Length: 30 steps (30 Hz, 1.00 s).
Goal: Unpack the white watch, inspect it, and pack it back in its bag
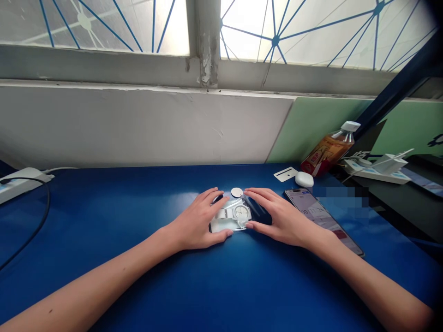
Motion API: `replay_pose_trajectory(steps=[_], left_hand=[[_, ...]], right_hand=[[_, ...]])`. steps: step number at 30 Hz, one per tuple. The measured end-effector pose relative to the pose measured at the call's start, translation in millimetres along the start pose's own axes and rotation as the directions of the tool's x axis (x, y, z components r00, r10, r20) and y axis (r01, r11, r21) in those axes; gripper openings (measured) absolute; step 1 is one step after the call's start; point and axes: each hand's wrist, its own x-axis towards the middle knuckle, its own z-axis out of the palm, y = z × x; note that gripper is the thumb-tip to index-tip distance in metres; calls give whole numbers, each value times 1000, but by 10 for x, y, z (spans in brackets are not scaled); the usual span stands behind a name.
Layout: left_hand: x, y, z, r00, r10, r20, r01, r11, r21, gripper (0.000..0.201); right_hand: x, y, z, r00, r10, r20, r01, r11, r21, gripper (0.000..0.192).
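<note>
Both hands lay flat and open at frame centre, left hand (199,220) and right hand (277,216) flanking the bagged white watch (237,213) on the blue bench (138,221), fingertips touching the bag, gripping nothing.

White watch (237,213), blue table (138,207), orange bottle (327,153).

Blue bench (104,221) bearing phone (321,219), white earbud case (304,179), card (285,174), tilted bottle (330,150); power strip (20,182) at left edge.
</note>
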Motion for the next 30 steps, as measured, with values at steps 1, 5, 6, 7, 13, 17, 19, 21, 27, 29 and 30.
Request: replay_pose_trajectory(steps=[1, 5, 6, 7, 13, 17, 19, 21, 27, 29, 30], left_hand=[[1, 1, -2, 1000, 0, 4, 0, 1000, 2, 73], [4, 4, -2, 1000, -18, -5, 18, 1000, 11, 76], [4, 3, 1, 1000, -25, -12, 26, 1000, 18, 77], [4, 3, 4, 999, -33, -21, 34, 999, 25, 78], [6, -13, 31, 993, -66, -95, 71, 996, 52, 79], [8, -23, 38, 993, -75, -90, 80, 995, 53, 77], [8, -21, 36, 994, -76, -84, 81, 995, 57, 77], [9, -15, 31, 994, -70, -84, 74, 996, 55, 78], [6, -3, 22, 995, -38, -94, 42, 998, 39, 81], [3, -3, 21, 996, -36, -87, 39, 999, 31, 76], [2, -2, 18, 996, -35, -81, 38, 999, 27, 73]], right_hand=[[-3, 11, 3, 1000, -6, 26, 6, 1000, 3, 67], [-14, 54, 6, 996, 18, 91, -20, 1000, 17, 67], [-17, 68, 2, 994, 36, 100, -38, 999, 14, 68], [-20, 85, -4, 993, 53, 107, -55, 998, 9, 68], [-39, 172, -63, 986, 97, 134, -100, 995, 11, 69], [-34, 164, -150, 983, 86, 164, -91, 996, 22, 72], [-26, 152, -197, 986, 69, 154, -73, 997, 22, 77], [-19, 147, -226, 988, 56, 145, -59, 998, 15, 80], [-30, 164, -186, 985, 42, 169, -47, 999, 23, 78], [-40, 174, -166, 984, 37, 176, -43, 999, 29, 81], [-43, 179, -159, 983, 33, 179, -38, 999, 28, 83]])
